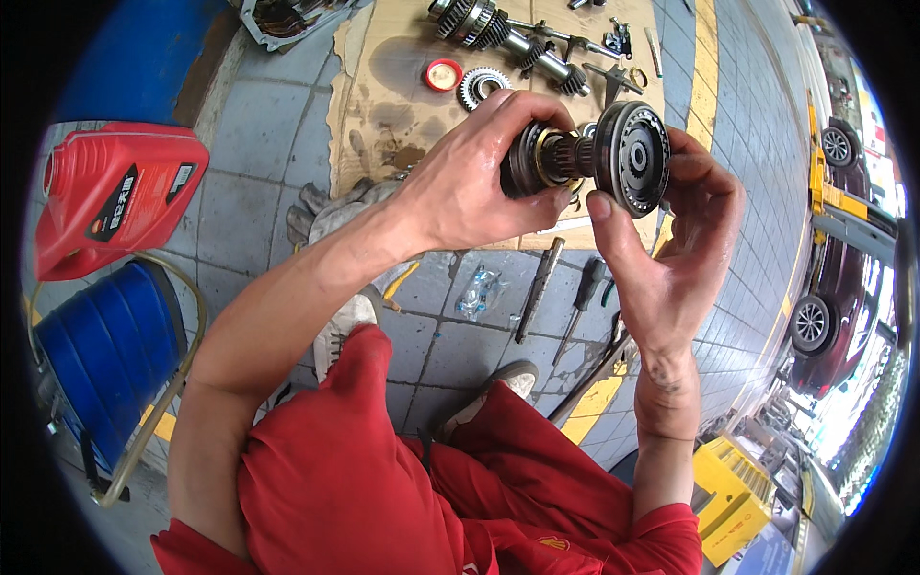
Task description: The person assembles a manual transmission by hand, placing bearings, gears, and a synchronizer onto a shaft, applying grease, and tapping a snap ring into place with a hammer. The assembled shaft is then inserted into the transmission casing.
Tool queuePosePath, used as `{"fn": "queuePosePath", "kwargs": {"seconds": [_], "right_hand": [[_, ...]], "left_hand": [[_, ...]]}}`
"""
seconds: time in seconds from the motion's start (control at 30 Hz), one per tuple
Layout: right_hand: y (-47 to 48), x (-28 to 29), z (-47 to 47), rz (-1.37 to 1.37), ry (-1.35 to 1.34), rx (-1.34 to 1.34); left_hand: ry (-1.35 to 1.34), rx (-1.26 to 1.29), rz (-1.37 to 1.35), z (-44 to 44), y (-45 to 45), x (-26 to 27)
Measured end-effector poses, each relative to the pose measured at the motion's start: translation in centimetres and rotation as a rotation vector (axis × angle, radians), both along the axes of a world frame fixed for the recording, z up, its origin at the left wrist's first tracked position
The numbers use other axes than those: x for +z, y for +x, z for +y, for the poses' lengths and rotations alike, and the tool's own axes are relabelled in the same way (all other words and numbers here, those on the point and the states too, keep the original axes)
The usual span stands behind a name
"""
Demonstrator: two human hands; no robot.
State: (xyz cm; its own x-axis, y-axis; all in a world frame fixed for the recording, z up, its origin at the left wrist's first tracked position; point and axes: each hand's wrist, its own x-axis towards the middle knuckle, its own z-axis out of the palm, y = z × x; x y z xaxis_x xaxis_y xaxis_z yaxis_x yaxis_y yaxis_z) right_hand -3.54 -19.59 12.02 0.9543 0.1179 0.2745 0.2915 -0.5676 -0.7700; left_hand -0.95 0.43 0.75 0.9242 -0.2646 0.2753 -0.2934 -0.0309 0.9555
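My left hand (460,183) grips a transmission gear shaft (564,156) around its dark gear end, above a cardboard sheet. A brass-coloured ring (540,154) shows between the thumb and fingers. At the shaft's right end, my right hand (668,237) holds a dark round synchronizer hub and sleeve (634,159) by its rim, thumb in front and fingers behind. The hub's splined centre faces right. How far the shaft enters the hub is hidden. Just beyond the left hand, a loose gear wheel (483,85) lies flat beside a red cap (443,75).
A larger gear shaft (503,36), shift forks (612,77) and small parts lie on the oil-stained cardboard (392,79). Gloves (338,208), a metal bar (540,287) and a screwdriver (583,298) lie nearer. A red oil jug (122,198) and blue drum (111,352) stand left.
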Motion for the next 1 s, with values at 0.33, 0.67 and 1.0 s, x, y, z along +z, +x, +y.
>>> {"fn": "queuePosePath", "kwargs": {"seconds": [0.33, 0.67, 1.0], "right_hand": [[0.6, -0.8, -0.4, 0.122, -0.054, 0.056], [1.5, -0.9, -1.2, 0.130, -0.110, 0.135], [1.2, -0.9, -1.0, 0.292, 0.091, 0.119]], "left_hand": [[0.012, 0.004, -0.055, -0.1, 0.1, -0.6], [-0.026, 0.048, -0.113, -0.4, 0.2, -0.8], [-0.048, 0.029, -0.038, -0.4, -0.1, -0.5]]}}
